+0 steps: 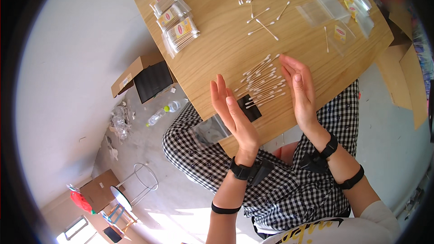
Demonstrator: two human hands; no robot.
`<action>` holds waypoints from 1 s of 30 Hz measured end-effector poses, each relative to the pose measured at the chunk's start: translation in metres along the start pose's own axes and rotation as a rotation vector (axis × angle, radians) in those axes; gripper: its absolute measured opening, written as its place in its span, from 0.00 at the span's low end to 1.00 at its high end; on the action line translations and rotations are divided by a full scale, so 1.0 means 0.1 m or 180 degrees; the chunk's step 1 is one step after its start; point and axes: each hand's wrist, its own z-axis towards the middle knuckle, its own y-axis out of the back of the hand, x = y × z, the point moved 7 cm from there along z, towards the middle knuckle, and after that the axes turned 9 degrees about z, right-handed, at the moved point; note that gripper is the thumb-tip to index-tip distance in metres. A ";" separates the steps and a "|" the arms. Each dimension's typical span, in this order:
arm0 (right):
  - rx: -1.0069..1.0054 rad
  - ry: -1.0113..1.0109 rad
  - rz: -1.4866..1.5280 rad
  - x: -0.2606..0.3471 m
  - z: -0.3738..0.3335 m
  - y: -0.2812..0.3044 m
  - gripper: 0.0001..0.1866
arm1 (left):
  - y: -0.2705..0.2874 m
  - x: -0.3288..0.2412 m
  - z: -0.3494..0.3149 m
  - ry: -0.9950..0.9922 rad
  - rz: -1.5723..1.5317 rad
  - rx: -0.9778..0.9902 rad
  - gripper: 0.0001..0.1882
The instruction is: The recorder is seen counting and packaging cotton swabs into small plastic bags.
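Black sensor straps on both wrists, checked trousers, seemingly a white top.

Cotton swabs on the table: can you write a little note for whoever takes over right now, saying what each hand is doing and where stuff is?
Left hand: open, palm turned inward, holding nothing, beside the pile of cotton swabs.
Right hand: open, facing the left, empty, on the pile's other side.
Pile lies between both hands near the table edge, next to a small black object.
Done: filled packets stacked at far left.
Left: loose swabs scattered farther back; empty clear bags at far right.
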 end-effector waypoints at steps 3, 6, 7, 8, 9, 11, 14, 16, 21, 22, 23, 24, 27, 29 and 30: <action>-0.0027 0.0030 -0.0031 0.02 0.08 0.04 0.24 | -0.03 0.04 0.03 -0.0007 -0.0323 0.0057 0.29; 0.0064 -0.0047 -0.0075 -0.02 0.08 -0.03 0.25 | -0.09 0.03 0.03 0.0026 -0.0440 0.0151 0.30; 0.0102 -0.0067 0.0006 -0.04 0.07 -0.06 0.25 | -0.13 0.02 0.04 0.0059 -0.0432 0.0219 0.30; 0.0141 -0.0088 0.0087 -0.06 0.06 -0.10 0.25 | -0.13 0.01 0.04 0.0060 -0.0439 0.0211 0.30; 0.0151 -0.0090 0.0083 -0.06 0.07 -0.09 0.25 | -0.13 0.00 0.04 0.0031 -0.0411 0.0202 0.31; 0.0069 -0.0025 -0.0080 -0.01 0.12 -0.01 0.26 | -0.16 -0.03 0.05 0.0000 -0.0404 0.0198 0.31; 0.0160 -0.0154 0.0036 -0.10 0.08 -0.13 0.27 | -0.15 0.00 0.05 0.0029 -0.0535 0.0253 0.31; 0.0208 -0.0137 0.0051 -0.09 0.04 -0.21 0.27 | -0.21 0.02 0.04 0.0055 -0.0546 0.0421 0.31; 0.0155 -0.0048 -0.0106 -0.02 0.13 -0.06 0.26 | -0.08 -0.03 0.07 -0.0043 -0.0553 0.0162 0.30; 0.0155 -0.0053 -0.0102 -0.04 0.12 -0.08 0.26 | -0.08 -0.01 0.07 -0.0041 -0.0547 0.0160 0.30; 0.0200 -0.0096 -0.0028 -0.07 0.11 -0.12 0.27 | -0.09 0.01 0.06 0.0001 -0.0563 0.0192 0.30; 0.0244 -0.0137 0.0047 -0.10 0.09 -0.15 0.27 | -0.11 0.03 0.05 0.0042 -0.0578 0.0225 0.30; 0.0378 -0.0192 0.0141 -0.14 0.02 -0.28 0.27 | -0.21 0.02 0.02 0.0012 -0.0594 0.0410 0.31; 0.0340 -0.0213 0.0265 -0.11 0.03 -0.25 0.27 | -0.21 0.03 0.00 0.0020 -0.0706 0.0401 0.32; 0.0310 -0.0240 0.0392 -0.09 0.04 -0.23 0.27 | -0.19 0.02 -0.01 0.0031 -0.0815 0.0382 0.32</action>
